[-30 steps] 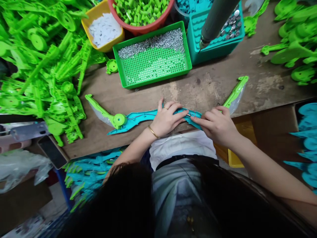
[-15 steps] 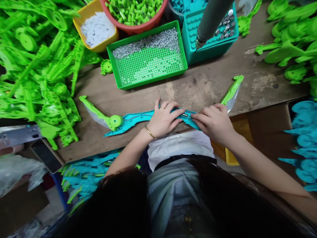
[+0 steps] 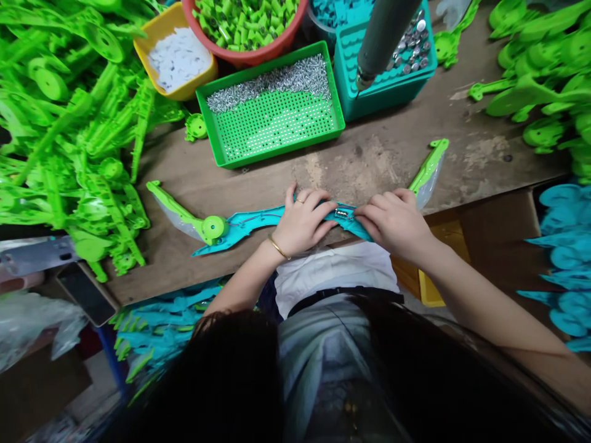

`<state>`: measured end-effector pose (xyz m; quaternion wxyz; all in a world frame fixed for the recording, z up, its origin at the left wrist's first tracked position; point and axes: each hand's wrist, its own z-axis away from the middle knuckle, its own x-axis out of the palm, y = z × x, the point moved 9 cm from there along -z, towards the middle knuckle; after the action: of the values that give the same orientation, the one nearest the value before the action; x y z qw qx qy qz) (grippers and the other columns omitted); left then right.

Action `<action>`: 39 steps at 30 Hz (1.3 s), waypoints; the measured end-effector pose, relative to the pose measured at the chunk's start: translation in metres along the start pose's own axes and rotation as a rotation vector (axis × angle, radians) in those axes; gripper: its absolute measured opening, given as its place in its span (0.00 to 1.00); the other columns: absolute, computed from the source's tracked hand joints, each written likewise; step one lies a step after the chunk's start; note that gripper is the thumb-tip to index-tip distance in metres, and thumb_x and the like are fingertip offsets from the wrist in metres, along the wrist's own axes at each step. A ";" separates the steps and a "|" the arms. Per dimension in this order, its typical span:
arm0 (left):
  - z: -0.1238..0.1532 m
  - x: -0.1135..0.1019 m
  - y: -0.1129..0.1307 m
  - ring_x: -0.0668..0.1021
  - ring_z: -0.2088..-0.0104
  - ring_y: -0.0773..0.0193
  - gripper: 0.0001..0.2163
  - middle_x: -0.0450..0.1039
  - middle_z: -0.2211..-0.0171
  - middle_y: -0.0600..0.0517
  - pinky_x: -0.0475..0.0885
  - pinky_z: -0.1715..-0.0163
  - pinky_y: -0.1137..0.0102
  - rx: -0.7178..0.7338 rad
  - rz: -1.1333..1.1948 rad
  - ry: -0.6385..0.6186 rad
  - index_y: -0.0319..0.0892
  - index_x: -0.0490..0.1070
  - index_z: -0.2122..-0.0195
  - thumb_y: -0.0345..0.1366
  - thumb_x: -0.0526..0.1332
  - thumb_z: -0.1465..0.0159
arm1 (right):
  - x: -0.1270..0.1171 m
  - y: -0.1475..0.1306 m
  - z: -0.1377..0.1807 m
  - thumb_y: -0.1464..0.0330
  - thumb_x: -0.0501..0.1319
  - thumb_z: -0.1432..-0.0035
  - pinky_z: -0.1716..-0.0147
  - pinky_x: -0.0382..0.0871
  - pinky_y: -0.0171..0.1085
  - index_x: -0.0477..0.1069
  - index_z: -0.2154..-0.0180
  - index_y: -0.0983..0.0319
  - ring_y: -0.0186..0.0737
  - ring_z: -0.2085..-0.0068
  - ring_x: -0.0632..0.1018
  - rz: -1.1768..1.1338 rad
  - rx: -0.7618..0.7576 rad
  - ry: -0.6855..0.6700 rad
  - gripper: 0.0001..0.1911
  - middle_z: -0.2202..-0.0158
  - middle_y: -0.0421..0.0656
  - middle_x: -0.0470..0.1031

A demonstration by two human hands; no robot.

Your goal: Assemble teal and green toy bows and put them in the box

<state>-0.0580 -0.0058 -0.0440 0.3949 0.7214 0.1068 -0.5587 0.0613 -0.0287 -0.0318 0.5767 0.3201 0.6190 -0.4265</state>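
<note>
A blue plastic toy bow half (image 3: pixel 252 226) lies along the front edge of the bench, its inner side facing up. A green arm (image 3: pixel 178 212) with a round hub is fitted at its left end, and another green arm (image 3: pixel 425 169) rises at the right. My left hand (image 3: pixel 302 216) grips the middle of the bow, fingers curled over it. Small silver cells (image 3: pixel 341 213) sit in a slot between my hands. My right hand (image 3: pixel 393 220) is closed on the bow's right part, fingertips beside that slot. What lies under its fingers is hidden.
A green perforated tray (image 3: pixel 277 147) of small screws stands behind the bow. A teal basket (image 3: pixel 388 101), a red bowl (image 3: pixel 249 56) and a yellow tub (image 3: pixel 184 92) stand farther back. A dark screwdriver (image 3: pixel 381 43) hangs above. Green parts (image 3: pixel 78 123) are heaped at left.
The view has shifted slightly. My fingers have drawn a little away from the slot, showing more of the silver cells. The bow stays in place.
</note>
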 end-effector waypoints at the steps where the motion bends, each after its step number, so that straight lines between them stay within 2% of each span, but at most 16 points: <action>1: 0.000 0.000 0.000 0.70 0.48 0.54 0.17 0.71 0.50 0.46 0.48 0.38 0.46 -0.002 -0.003 -0.002 0.44 0.70 0.50 0.47 0.52 0.31 | 0.000 0.000 -0.001 0.64 0.50 0.34 0.58 0.49 0.43 0.76 0.64 0.61 0.39 0.67 0.65 0.017 0.005 -0.001 0.17 0.72 0.43 0.71; 10: -0.001 -0.001 0.008 0.70 0.47 0.52 0.15 0.70 0.49 0.45 0.47 0.37 0.42 0.010 -0.089 -0.006 0.43 0.70 0.52 0.44 0.53 0.32 | -0.002 -0.007 -0.003 0.66 0.49 0.34 0.58 0.49 0.43 0.74 0.68 0.64 0.40 0.68 0.64 0.169 0.009 0.032 0.18 0.73 0.44 0.70; 15: -0.002 0.000 0.010 0.69 0.45 0.50 0.16 0.70 0.49 0.42 0.47 0.38 0.40 0.015 -0.107 -0.008 0.40 0.70 0.53 0.46 0.53 0.32 | -0.002 -0.009 -0.003 0.66 0.50 0.34 0.58 0.49 0.43 0.74 0.69 0.64 0.40 0.68 0.65 0.146 0.001 0.005 0.17 0.73 0.44 0.71; 20: 0.000 -0.001 0.007 0.69 0.45 0.50 0.17 0.70 0.49 0.42 0.51 0.38 0.42 0.016 -0.077 0.006 0.41 0.70 0.51 0.47 0.53 0.32 | -0.003 -0.009 0.000 0.67 0.52 0.36 0.59 0.49 0.42 0.74 0.70 0.63 0.40 0.68 0.66 0.119 0.087 0.010 0.14 0.73 0.44 0.71; 23: 0.000 -0.004 0.020 0.68 0.44 0.49 0.15 0.69 0.46 0.44 0.49 0.39 0.38 0.103 -0.096 0.016 0.47 0.69 0.47 0.43 0.54 0.32 | -0.002 -0.007 0.001 0.67 0.53 0.37 0.60 0.49 0.42 0.74 0.70 0.62 0.40 0.68 0.67 0.096 0.132 -0.021 0.14 0.73 0.44 0.72; 26: -0.002 0.000 0.034 0.68 0.44 0.49 0.14 0.69 0.46 0.46 0.48 0.40 0.36 0.195 -0.097 -0.022 0.50 0.71 0.48 0.42 0.54 0.32 | 0.000 -0.005 -0.002 0.67 0.52 0.37 0.60 0.48 0.42 0.74 0.70 0.63 0.41 0.68 0.68 0.076 0.164 -0.076 0.14 0.72 0.44 0.73; 29: -0.006 0.006 0.035 0.69 0.46 0.48 0.14 0.71 0.48 0.45 0.52 0.41 0.37 0.174 -0.094 -0.058 0.47 0.72 0.51 0.44 0.54 0.32 | 0.003 -0.004 -0.005 0.68 0.51 0.37 0.60 0.49 0.42 0.74 0.70 0.64 0.41 0.68 0.68 0.060 0.192 -0.118 0.15 0.72 0.45 0.74; 33: -0.008 0.010 0.033 0.68 0.46 0.48 0.14 0.71 0.48 0.45 0.50 0.41 0.36 0.165 -0.081 -0.075 0.48 0.72 0.51 0.45 0.54 0.33 | 0.004 -0.004 -0.005 0.68 0.51 0.37 0.60 0.49 0.43 0.74 0.70 0.64 0.42 0.68 0.68 0.066 0.197 -0.116 0.16 0.72 0.46 0.74; 35: -0.007 0.011 0.031 0.68 0.46 0.48 0.14 0.71 0.47 0.45 0.50 0.41 0.37 0.166 -0.076 -0.080 0.48 0.72 0.51 0.46 0.54 0.33 | 0.001 -0.005 -0.001 0.67 0.51 0.36 0.60 0.50 0.43 0.75 0.68 0.63 0.41 0.67 0.69 0.040 0.172 -0.081 0.16 0.71 0.45 0.74; 39: -0.006 0.011 0.028 0.69 0.47 0.50 0.14 0.71 0.47 0.46 0.53 0.41 0.40 0.171 -0.045 -0.062 0.49 0.73 0.51 0.45 0.54 0.33 | -0.011 -0.001 0.012 0.65 0.51 0.34 0.59 0.51 0.41 0.75 0.57 0.62 0.40 0.66 0.70 -0.029 0.185 0.035 0.15 0.70 0.42 0.75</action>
<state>-0.0329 -0.0229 -0.0411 0.3226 0.7321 0.0624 -0.5967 0.0675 -0.0389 -0.0207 0.5276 0.3704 0.5916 -0.4843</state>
